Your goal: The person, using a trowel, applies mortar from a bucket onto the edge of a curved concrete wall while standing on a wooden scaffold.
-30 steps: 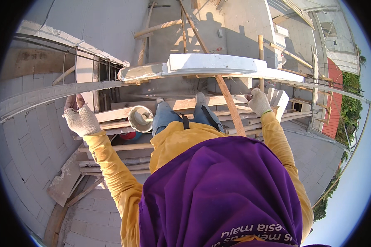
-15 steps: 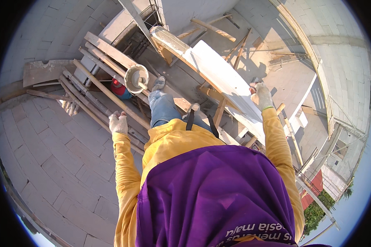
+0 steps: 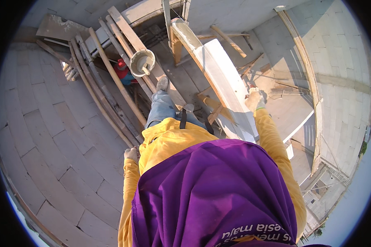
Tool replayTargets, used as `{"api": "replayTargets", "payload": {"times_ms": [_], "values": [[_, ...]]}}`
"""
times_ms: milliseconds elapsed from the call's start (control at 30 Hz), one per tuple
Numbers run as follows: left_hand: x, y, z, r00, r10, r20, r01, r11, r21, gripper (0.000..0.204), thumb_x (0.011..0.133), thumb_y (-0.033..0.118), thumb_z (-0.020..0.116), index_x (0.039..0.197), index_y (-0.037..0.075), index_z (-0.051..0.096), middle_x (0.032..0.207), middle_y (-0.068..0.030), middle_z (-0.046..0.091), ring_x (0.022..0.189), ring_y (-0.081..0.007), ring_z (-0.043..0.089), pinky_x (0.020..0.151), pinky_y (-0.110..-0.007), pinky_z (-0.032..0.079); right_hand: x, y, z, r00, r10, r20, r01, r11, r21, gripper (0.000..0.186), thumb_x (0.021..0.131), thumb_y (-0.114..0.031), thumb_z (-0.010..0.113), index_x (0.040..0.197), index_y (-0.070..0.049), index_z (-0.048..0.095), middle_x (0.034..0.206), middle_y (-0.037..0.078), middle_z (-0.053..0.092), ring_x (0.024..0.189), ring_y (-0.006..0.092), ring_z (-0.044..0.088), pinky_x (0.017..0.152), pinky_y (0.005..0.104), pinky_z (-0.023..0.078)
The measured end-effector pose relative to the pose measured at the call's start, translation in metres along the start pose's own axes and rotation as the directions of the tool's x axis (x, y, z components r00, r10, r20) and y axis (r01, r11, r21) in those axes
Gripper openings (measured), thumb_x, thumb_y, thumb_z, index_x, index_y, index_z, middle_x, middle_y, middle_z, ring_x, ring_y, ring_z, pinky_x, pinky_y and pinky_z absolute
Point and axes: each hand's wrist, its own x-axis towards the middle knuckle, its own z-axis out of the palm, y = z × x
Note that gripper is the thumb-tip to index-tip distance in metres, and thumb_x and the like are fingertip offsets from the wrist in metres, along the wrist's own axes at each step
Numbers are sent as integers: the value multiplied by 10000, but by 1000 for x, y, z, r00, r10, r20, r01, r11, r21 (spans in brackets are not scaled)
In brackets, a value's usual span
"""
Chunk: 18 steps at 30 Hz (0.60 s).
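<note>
My left hand [image 3: 132,154], in a pale work glove with bare fingertips, is curled close to my hip beside the lower ends of the long poles. What it holds, if anything, is hidden. My right hand [image 3: 255,100], gloved the same way, is closed over the right side of a long white wall top [image 3: 224,72]. Something small and dark red shows at its fingertips, too small to name. Ahead of my foot [image 3: 163,84] stands a mortar-smeared bucket [image 3: 132,66] with a pale-handled tool [image 3: 146,71] in it, resting on a plank [image 3: 125,25].
Long wooden poles [image 3: 111,70] run side by side on the left, along a grey block wall [image 3: 41,123]. Below them is a person in a red head covering [image 3: 121,64]. A timber brace [image 3: 218,110] props the white wall top. Bamboo poles [image 3: 303,61] stand at the right.
My left hand has drawn back toward my hip. My right hand has shifted slightly left and down in view. The bucket and planks appear farther right and higher as the view turned.
</note>
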Motion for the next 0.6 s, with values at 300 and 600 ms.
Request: {"api": "replayTargets", "payload": {"times_ms": [300,600], "values": [[-5,91,24,956,230,184,-206,969,-139,228,971,217,521,1110,72,628,926,-48,660,595,-197,619,493,-344,512,-10,3,18,999,-43,24,41,997,73,705,782,-109,650,1442,-104,399,1314,227,522,1206,375,522,1025,452,424],[-26,182,15,995,55,81,-78,945,319,180,885,128,558,1055,93,610,885,-8,613,690,-148,593,561,-301,470,-2,-20,16,988,38,151,-46,998,50,837,764,-243,708,1507,-149,332,1507,210,373,1290,379,487,1063,479,401]]}}
